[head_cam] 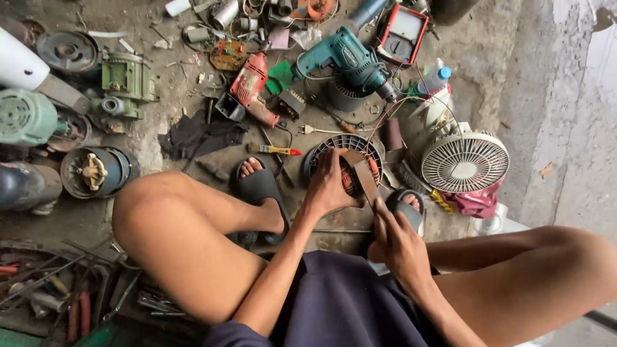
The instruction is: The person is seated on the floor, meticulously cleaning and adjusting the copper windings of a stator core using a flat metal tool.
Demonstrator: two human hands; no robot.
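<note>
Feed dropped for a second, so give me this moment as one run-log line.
left hand: gripping round black motor housing | right hand: holding flat brown strip against its copper windings | white fan: on floor, right

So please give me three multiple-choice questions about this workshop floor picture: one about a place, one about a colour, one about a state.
1. Where is the small white fan?
A. right of the round motor part
B. beside the green motor
C. on the person's lap

2. What colour is the bigger electric drill?
A. yellow
B. teal
C. white

3. What is the left hand doing?
A. hanging free
B. resting on the motor part
C. holding the drill

Answers: 1 A, the fan stands at its right. 2 B, the body is teal. 3 B, its fingers lie on the part while the right hand holds a flat brown tool.
</note>
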